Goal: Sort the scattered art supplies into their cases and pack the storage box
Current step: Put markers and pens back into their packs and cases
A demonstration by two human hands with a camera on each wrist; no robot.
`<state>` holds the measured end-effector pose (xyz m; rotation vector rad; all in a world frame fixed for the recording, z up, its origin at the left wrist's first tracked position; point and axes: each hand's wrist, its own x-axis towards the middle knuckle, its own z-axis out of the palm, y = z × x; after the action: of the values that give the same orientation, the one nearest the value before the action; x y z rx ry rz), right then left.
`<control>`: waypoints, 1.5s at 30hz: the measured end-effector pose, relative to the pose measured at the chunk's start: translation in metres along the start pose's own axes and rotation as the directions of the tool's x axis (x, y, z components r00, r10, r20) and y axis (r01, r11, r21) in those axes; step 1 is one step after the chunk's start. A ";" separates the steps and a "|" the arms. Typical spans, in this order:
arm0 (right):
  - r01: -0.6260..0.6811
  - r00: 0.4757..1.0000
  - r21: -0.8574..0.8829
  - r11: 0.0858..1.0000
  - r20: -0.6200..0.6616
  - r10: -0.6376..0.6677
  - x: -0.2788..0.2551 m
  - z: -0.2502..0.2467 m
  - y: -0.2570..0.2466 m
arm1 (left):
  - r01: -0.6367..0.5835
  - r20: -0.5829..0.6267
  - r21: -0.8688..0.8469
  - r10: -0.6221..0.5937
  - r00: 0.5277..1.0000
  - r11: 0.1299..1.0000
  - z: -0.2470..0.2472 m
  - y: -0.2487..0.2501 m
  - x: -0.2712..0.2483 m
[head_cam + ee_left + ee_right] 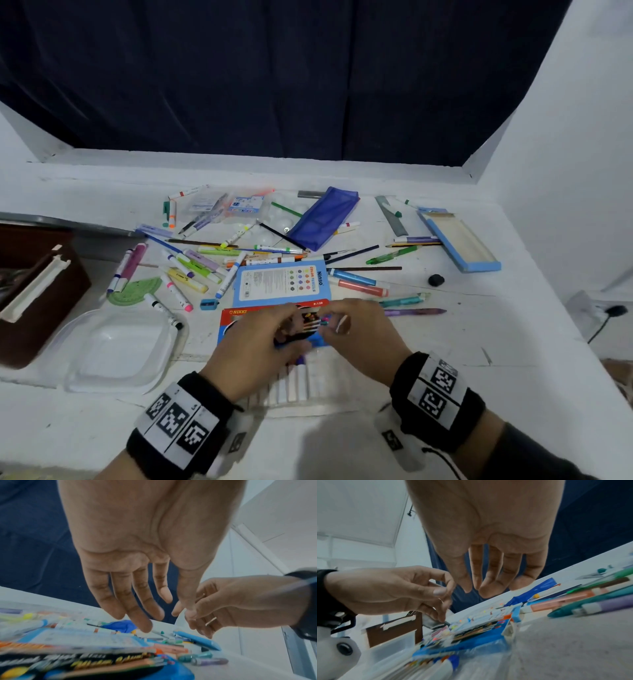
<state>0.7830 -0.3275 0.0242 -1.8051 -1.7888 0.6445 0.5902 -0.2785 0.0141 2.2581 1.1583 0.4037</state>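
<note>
A black-and-blue coloured pencil box [303,327] [102,664] [471,632] lies on a red Nikki box [239,312], in front of a blue Ninso pencil box [281,279]. My left hand [260,339] [133,601] [385,591] hovers over its left half with relaxed fingers pointing down. My right hand [356,329] [488,574] [223,601] hangs over its right end, fingers loose, near the pencil tips. Neither hand visibly grips anything. A clear pouch of white markers [298,380] [436,666] lies just below the hands.
A brown storage box [34,291] [393,631] stands at the left, with a clear plastic lid [120,349] beside it. Several loose markers [191,263] and pens [414,311] cover the table. At the back lie a blue mesh pouch [325,217] and a light-blue tray [459,240].
</note>
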 end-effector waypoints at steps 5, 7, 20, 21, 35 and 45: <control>-0.101 0.981 0.066 0.993 -0.160 0.110 0.000 -0.022 0.023 | -0.060 -0.101 -0.094 0.051 0.994 0.994 -0.009 0.020 0.025; -0.110 0.968 0.080 0.991 -0.219 0.125 0.003 -0.030 0.036 | -0.063 -0.083 -0.092 0.056 0.995 0.994 -0.013 0.021 0.039; -0.163 0.983 -0.238 0.958 -0.127 0.135 0.143 -0.109 0.127 | -0.160 0.134 0.251 0.129 0.982 0.955 -0.021 -0.014 0.207; -0.169 0.984 -0.297 0.940 -0.105 0.144 0.160 -0.112 0.133 | -0.160 0.163 0.292 0.116 0.980 0.943 -0.019 -0.016 0.218; -0.246 0.939 -0.617 0.748 0.040 0.342 0.267 -0.096 0.167 | -0.113 0.214 0.579 -0.016 0.977 0.807 -0.013 -0.036 0.269; -0.273 0.962 -0.444 0.853 -0.123 0.244 0.255 -0.109 0.170 | -0.207 0.281 0.536 0.058 0.958 0.818 -0.014 -0.035 0.260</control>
<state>0.9875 -0.0752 0.0005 -2.3835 -1.7735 0.2615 0.7117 -0.0452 0.0063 2.8056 1.0805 -0.2161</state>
